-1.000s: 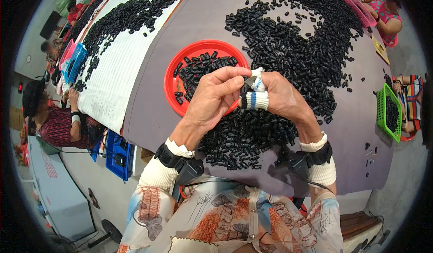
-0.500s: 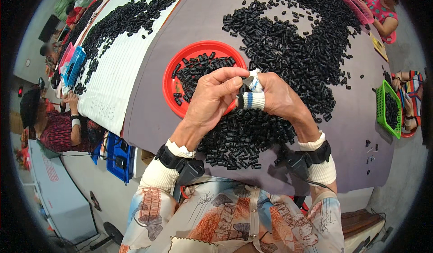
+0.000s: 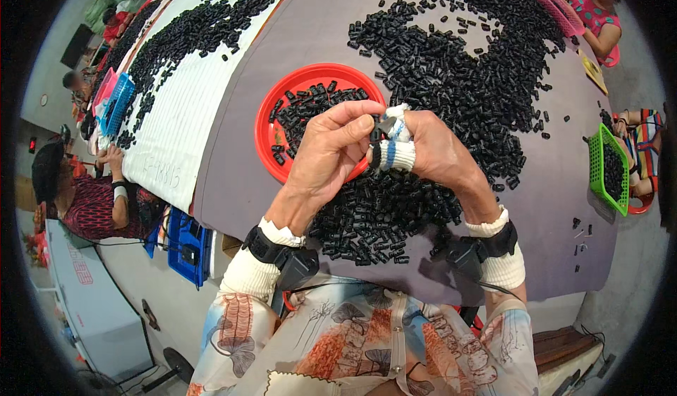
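Above a pile of small black plastic parts (image 3: 374,220), my two hands meet at the fingertips. Thumb and forefinger of my left hand (image 3: 328,149) pinch one small black plastic part (image 3: 376,129). My right hand (image 3: 444,153) is curled against it, its thumb and fingers wrapped in white finger covers (image 3: 397,155) with blue stripes. Between the hands shows a small grey pointed piece (image 3: 386,124), seemingly in my right fingers; its kind is unclear. Just behind my left hand stands a round red basin (image 3: 264,138) holding many of the same black parts.
A larger spread of black parts (image 3: 451,78) covers the far table. At right, a green basket (image 3: 598,174) stands near another person's hands. Pink basket (image 3: 557,8) at far right; blue basket (image 3: 118,103) at left near other people. A few loose bits (image 3: 578,237) lie front right.
My left fingertips have shifted slightly, and more of the black part and grey piece shows between my hands. The piles and basin stay as they were.
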Tool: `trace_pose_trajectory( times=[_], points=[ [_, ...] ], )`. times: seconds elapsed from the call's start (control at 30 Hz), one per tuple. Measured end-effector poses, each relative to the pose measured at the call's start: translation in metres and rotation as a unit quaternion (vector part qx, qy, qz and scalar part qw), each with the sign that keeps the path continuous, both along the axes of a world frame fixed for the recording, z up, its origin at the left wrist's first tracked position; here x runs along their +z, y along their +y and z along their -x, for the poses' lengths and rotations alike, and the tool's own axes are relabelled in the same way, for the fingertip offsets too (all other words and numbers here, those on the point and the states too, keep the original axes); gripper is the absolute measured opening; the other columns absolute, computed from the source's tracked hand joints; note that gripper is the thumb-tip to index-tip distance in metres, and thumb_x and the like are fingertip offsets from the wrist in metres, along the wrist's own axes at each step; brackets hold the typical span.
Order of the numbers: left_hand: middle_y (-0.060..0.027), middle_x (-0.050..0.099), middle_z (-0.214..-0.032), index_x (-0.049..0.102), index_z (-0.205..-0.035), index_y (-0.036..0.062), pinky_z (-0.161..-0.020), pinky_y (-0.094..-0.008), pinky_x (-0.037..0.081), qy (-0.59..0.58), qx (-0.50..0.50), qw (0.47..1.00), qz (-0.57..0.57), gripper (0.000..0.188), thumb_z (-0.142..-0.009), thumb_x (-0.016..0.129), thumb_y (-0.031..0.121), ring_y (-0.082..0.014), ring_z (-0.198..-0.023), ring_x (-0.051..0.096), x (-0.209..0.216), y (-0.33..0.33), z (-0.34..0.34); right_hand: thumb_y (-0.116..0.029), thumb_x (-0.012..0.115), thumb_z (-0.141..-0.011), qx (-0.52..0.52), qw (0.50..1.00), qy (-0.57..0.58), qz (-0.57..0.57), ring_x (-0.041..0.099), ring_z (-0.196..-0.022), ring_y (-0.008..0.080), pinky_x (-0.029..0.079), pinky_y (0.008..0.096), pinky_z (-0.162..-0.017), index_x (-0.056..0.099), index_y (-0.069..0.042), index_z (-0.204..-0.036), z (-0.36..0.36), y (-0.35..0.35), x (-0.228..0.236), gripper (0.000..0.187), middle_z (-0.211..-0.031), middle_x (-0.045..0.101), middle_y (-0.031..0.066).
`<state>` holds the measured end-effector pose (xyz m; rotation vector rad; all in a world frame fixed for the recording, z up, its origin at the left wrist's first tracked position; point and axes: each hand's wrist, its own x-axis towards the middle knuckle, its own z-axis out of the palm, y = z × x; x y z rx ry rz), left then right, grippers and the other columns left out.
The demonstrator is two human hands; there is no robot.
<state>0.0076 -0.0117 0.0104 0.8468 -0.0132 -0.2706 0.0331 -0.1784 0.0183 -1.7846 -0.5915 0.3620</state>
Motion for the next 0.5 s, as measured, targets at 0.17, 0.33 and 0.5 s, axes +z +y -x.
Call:
trace_pose_trajectory(
  times=[0.17, 0.33, 0.5],
  points=[
    [-0.0068, 0.061, -0.09, 0.058, -0.101, -0.0023, -0.064, -0.0223, 0.05, -0.003, -0.015, 1.0, 0.005, 0.017, -0.086, 0.056, 0.006, -0.0102, -0.075, 0.058, 0.0, 0.001, 0.002, -0.031, 0.069, -0.071, 0.004, 1.0, 0.014, -0.005, 0.047, -0.056, 0.0098, 0.04, 0.0283, -0.053, 0.059, -0.001, -0.072, 0.0, 0.001, 0.011, 0.031, -0.06, 0.054, 0.0034],
    [-0.0064, 0.061, -0.089, 0.059, -0.101, -0.0023, -0.062, -0.0219, 0.05, 0.001, -0.008, 1.0, 0.009, 0.017, -0.086, 0.056, 0.006, -0.0099, -0.073, 0.058, 0.002, -0.002, 0.003, -0.032, 0.069, -0.071, 0.013, 1.0, 0.001, 0.017, 0.046, -0.054, 0.0103, 0.04, 0.0288, -0.052, 0.059, -0.001, -0.072, -0.003, -0.001, 0.003, 0.032, -0.059, 0.053, 0.0029],
    [-0.0063, 0.061, -0.088, 0.059, -0.101, -0.0024, -0.061, -0.022, 0.05, -0.004, -0.006, 1.0, 0.005, 0.017, -0.086, 0.056, 0.006, -0.0097, -0.072, 0.058, 0.0, -0.002, 0.003, -0.032, 0.069, -0.072, 0.016, 1.0, -0.01, 0.014, 0.046, -0.054, 0.0109, 0.04, 0.029, -0.053, 0.058, -0.001, -0.072, -0.002, 0.0, 0.001, 0.033, -0.058, 0.052, 0.0027]
  ],
)
